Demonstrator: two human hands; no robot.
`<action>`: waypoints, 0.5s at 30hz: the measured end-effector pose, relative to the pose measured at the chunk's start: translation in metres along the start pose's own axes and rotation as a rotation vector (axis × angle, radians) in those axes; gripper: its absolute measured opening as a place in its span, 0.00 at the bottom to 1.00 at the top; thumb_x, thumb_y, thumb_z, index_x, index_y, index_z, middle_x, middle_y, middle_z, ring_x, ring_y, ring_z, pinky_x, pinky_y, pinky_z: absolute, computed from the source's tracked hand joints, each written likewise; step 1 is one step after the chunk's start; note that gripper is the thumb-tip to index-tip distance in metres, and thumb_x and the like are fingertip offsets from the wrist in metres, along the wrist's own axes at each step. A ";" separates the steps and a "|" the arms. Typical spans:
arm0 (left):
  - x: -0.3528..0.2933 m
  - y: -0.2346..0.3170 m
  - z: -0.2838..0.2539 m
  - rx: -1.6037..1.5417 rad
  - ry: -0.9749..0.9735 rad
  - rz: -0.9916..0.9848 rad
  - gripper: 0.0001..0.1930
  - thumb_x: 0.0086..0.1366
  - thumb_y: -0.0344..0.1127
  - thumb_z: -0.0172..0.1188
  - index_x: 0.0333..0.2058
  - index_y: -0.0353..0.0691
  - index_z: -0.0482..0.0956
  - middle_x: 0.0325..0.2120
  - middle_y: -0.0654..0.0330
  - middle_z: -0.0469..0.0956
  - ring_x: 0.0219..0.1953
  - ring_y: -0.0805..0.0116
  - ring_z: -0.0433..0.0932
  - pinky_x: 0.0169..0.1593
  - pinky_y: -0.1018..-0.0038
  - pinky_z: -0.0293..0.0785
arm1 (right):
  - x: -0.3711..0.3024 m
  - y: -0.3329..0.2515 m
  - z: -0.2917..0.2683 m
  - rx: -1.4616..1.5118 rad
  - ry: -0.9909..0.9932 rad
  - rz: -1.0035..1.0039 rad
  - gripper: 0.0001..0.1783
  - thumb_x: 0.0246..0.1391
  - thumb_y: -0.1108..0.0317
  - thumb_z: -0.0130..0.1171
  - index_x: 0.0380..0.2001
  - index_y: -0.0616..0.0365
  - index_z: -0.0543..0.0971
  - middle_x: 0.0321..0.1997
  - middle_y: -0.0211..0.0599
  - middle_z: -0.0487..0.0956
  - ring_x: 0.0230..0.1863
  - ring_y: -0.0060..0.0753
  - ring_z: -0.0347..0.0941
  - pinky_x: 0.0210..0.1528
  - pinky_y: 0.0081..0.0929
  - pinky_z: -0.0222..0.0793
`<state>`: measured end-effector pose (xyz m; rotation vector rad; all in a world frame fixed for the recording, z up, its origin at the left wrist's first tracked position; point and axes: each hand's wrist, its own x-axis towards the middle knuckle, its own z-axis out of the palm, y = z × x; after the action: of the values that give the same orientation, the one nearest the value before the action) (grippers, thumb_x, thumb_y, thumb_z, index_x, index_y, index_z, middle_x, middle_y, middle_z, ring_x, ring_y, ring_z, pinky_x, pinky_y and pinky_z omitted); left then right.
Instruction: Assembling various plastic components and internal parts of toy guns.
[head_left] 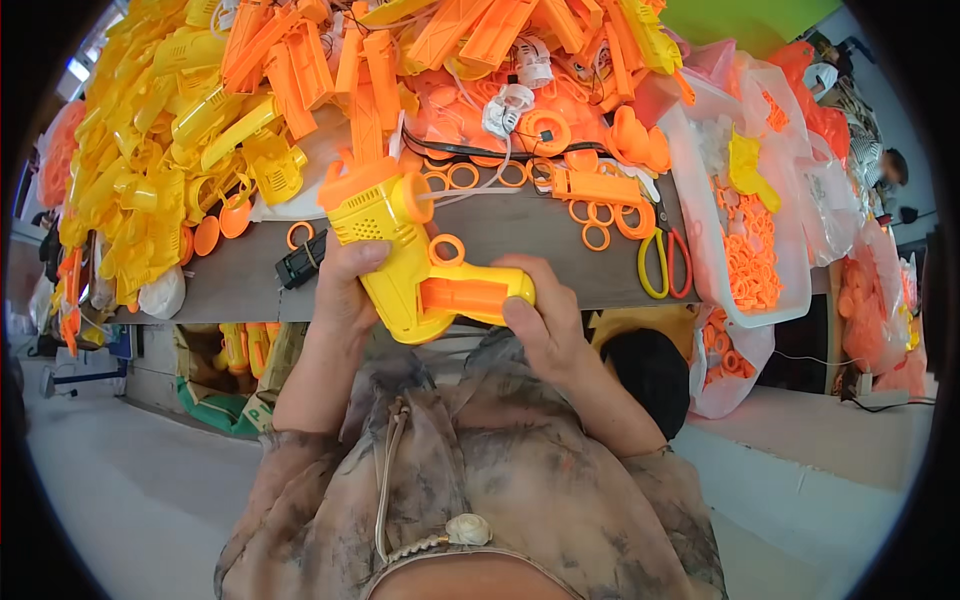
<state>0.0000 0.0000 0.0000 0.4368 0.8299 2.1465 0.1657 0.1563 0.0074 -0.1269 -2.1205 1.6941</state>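
Observation:
Between both my hands, just over the near edge of the table, is a yellow and orange plastic toy gun body [392,262]. My left hand [345,285] is closed round its left side, with the thumb on the yellow shell near a patch of small holes. My right hand [548,318] grips the end of the handle, where an orange inner part shows through an open recess. A thin pale tube or wire runs from the body's right side toward the table. Behind the body lie several loose orange rings [462,176] and a black block-shaped device [300,262].
Yellow shells [190,120] heap up at the left; orange parts [490,30] pile at the back. Scissors [643,268] lie right of centre beside a translucent tub [745,318] of small orange pieces. A sack [215,405] of yellow parts stands below the table.

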 end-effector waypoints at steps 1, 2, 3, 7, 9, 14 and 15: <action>-0.001 0.002 -0.004 0.036 0.045 -0.002 0.35 0.45 0.34 0.59 0.55 0.33 0.61 0.44 0.47 0.73 0.46 0.53 0.74 0.49 0.60 0.74 | 0.007 0.000 -0.004 -0.053 -0.058 0.064 0.23 0.54 0.57 0.54 0.50 0.56 0.69 0.39 0.35 0.74 0.39 0.28 0.69 0.42 0.22 0.66; -0.002 0.003 -0.007 0.072 0.089 -0.005 0.34 0.45 0.32 0.58 0.54 0.33 0.61 0.44 0.48 0.73 0.46 0.54 0.74 0.49 0.60 0.74 | 0.014 0.002 -0.009 -0.107 -0.117 0.129 0.20 0.53 0.63 0.55 0.48 0.59 0.70 0.36 0.34 0.74 0.37 0.24 0.69 0.41 0.22 0.66; -0.004 -0.002 -0.004 0.060 0.091 -0.003 0.34 0.45 0.32 0.58 0.54 0.33 0.61 0.44 0.48 0.73 0.46 0.54 0.74 0.49 0.60 0.74 | 0.020 0.006 -0.022 -0.116 -0.123 0.135 0.20 0.53 0.63 0.55 0.48 0.59 0.70 0.36 0.34 0.74 0.37 0.24 0.69 0.41 0.22 0.66; -0.010 0.005 -0.004 0.128 0.163 0.031 0.35 0.44 0.31 0.59 0.54 0.33 0.62 0.43 0.48 0.73 0.45 0.55 0.75 0.48 0.62 0.75 | 0.063 0.035 -0.039 -0.631 0.071 0.034 0.13 0.50 0.69 0.56 0.41 0.60 0.74 0.35 0.39 0.75 0.33 0.36 0.74 0.36 0.30 0.69; -0.009 0.006 -0.005 0.139 0.167 0.042 0.35 0.44 0.32 0.60 0.54 0.33 0.61 0.43 0.48 0.73 0.44 0.56 0.75 0.48 0.62 0.75 | 0.072 0.044 -0.038 -0.860 0.078 -0.018 0.12 0.49 0.70 0.57 0.39 0.60 0.75 0.36 0.41 0.76 0.33 0.42 0.75 0.35 0.34 0.70; -0.008 0.007 0.000 0.131 0.142 -0.025 0.30 0.45 0.31 0.62 0.50 0.31 0.65 0.40 0.53 0.74 0.40 0.62 0.76 0.44 0.68 0.75 | 0.089 0.056 -0.011 -1.093 0.051 0.056 0.11 0.48 0.68 0.59 0.36 0.58 0.75 0.34 0.41 0.73 0.31 0.47 0.74 0.33 0.38 0.71; -0.007 0.007 0.001 0.133 0.147 -0.023 0.30 0.45 0.31 0.62 0.50 0.31 0.65 0.40 0.53 0.74 0.40 0.62 0.76 0.44 0.68 0.75 | 0.091 0.060 -0.010 -1.088 0.047 0.053 0.11 0.48 0.68 0.59 0.36 0.58 0.75 0.34 0.41 0.73 0.31 0.47 0.74 0.33 0.38 0.71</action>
<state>0.0012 -0.0089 0.0050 0.3382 1.0597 2.1293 0.0761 0.2101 -0.0234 -0.5175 -2.7506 0.3731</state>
